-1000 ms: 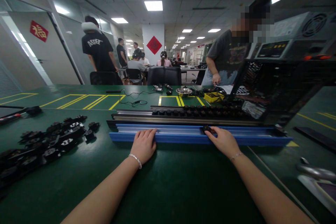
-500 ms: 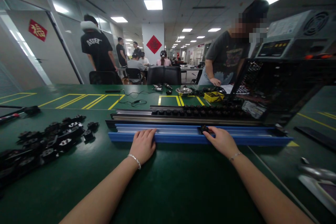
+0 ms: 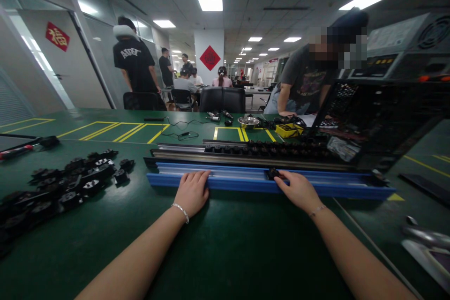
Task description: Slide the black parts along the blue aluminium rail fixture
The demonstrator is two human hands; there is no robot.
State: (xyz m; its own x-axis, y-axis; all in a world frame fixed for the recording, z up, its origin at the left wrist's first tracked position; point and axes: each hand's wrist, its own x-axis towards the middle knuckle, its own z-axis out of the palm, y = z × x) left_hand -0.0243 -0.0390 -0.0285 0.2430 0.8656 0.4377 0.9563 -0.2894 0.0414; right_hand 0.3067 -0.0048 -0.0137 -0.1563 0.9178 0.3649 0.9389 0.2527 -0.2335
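Note:
A long blue rail [image 3: 232,183] lies across the green table, with a pale channel along its inside. My left hand [image 3: 192,193] rests over its near edge left of the middle, fingers wrapped onto the rail. Farther right, my right hand [image 3: 298,189] has thumb and fingers closed on a small black part [image 3: 272,174] that sits in the channel. Behind the blue rail are dark rails [image 3: 186,154] and a row of black parts [image 3: 267,148].
Many loose black parts [image 3: 70,183] are heaped at the left. A metal bowl [image 3: 248,122] and a yellow object [image 3: 288,130] lie beyond the rails. An open computer case [image 3: 383,122] stands at the right. Across the table, a person [image 3: 305,75] leans over it.
The camera view has shifted slightly. Both hands keep their places on the rail and black part. The person across the table leans lower.

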